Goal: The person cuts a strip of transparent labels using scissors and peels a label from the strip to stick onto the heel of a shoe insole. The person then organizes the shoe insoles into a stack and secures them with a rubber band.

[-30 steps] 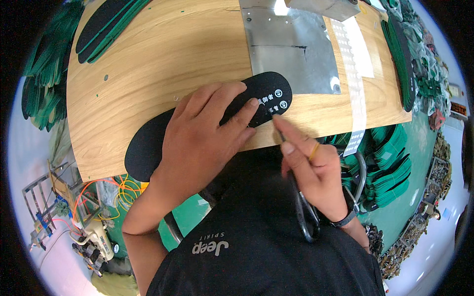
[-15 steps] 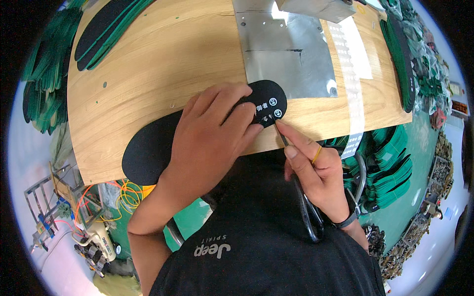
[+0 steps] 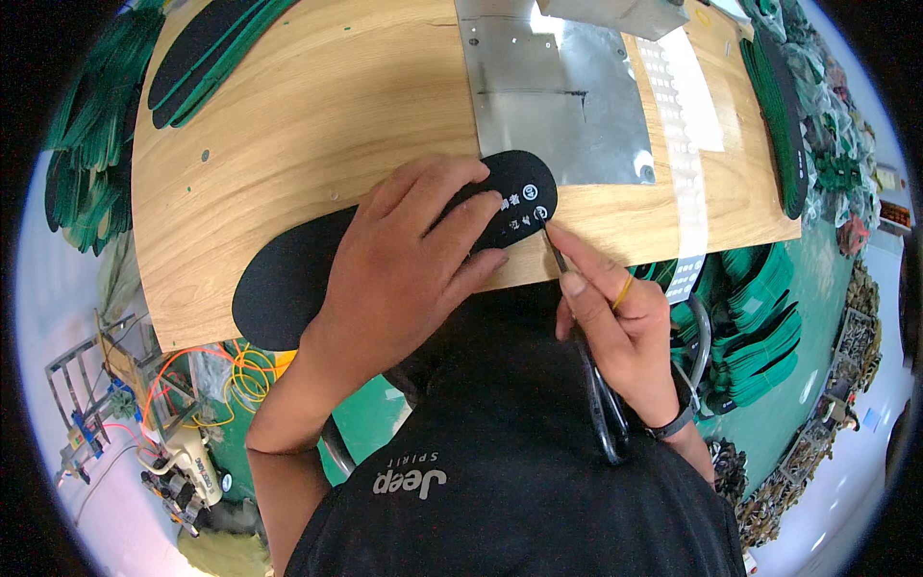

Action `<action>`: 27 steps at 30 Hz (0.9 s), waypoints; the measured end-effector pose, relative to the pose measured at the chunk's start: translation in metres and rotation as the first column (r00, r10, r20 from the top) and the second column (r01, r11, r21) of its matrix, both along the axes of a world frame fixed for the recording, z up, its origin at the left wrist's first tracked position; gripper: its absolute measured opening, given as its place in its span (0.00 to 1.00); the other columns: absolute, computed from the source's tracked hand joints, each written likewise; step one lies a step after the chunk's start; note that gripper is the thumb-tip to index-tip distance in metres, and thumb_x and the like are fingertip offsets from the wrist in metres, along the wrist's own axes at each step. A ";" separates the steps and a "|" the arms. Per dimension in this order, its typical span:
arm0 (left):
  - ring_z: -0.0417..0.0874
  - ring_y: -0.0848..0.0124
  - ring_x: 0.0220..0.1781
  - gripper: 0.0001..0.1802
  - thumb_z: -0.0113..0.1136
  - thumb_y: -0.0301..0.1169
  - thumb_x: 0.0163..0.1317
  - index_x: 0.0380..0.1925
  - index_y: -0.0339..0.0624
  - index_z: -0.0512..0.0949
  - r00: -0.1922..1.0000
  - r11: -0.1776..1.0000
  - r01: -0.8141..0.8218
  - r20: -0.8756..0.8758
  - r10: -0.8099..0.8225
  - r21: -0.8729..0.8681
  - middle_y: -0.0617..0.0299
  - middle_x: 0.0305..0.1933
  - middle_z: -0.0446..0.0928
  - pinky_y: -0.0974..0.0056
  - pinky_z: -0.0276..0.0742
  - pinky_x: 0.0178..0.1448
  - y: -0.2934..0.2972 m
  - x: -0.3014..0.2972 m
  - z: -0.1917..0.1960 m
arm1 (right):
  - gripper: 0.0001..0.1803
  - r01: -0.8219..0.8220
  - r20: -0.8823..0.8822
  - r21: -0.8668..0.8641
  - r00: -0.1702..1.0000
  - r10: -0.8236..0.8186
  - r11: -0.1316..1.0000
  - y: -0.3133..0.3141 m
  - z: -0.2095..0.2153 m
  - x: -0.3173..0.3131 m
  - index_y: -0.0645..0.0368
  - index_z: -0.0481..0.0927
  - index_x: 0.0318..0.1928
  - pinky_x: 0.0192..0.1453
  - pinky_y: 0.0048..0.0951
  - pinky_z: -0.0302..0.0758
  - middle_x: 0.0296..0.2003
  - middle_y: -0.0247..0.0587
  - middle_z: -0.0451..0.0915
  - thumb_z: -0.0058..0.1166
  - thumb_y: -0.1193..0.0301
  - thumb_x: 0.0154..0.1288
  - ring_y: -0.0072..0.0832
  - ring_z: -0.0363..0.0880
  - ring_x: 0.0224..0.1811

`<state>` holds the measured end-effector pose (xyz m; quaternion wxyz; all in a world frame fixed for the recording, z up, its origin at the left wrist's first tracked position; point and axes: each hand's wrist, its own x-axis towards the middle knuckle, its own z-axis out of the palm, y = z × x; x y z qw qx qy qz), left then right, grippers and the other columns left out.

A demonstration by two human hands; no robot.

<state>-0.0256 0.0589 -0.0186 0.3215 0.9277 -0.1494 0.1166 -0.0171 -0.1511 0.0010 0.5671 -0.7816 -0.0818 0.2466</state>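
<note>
A black insole [image 3: 279, 279] lies slanted along the table's near edge, with small white printed marks on its right end. My left hand [image 3: 399, 250] rests on its middle, palm down, fingers spread and thumb by the near edge. In my right hand [image 3: 615, 327] is a slim dark metal tool, seemingly a pair of scissors [image 3: 593, 389], gripped low near the tip with its black looped handles hanging toward me. The point touches or nearly touches the insole's edge beside a round white mark. A yellow ring is on one right finger.
Beyond the insole lies a shiny metal plate [image 3: 567, 115] on the wooden table [image 3: 336, 96]. A strip of white labels [image 3: 685, 183] hangs over the near edge. Insole stacks [image 3: 216, 58] lie far left and at the right edge [image 3: 774, 125]; more green insoles [image 3: 755, 327] sit below right.
The tool's point has moved slightly right and up, from the printed marks to the insole's edge. More of the white print shows. My left hand stays on the insole.
</note>
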 end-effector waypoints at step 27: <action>0.75 0.54 0.56 0.23 0.68 0.29 0.47 0.46 0.41 0.77 0.999 0.998 0.052 0.002 -0.052 -0.020 0.56 0.55 0.74 0.54 0.73 0.59 0.005 -0.004 -0.006 | 0.20 -0.148 -0.011 0.020 0.989 0.148 0.989 0.009 0.002 -0.011 0.62 0.73 0.61 0.29 0.19 0.72 0.23 0.33 0.76 0.45 0.77 0.71 0.16 0.72 0.22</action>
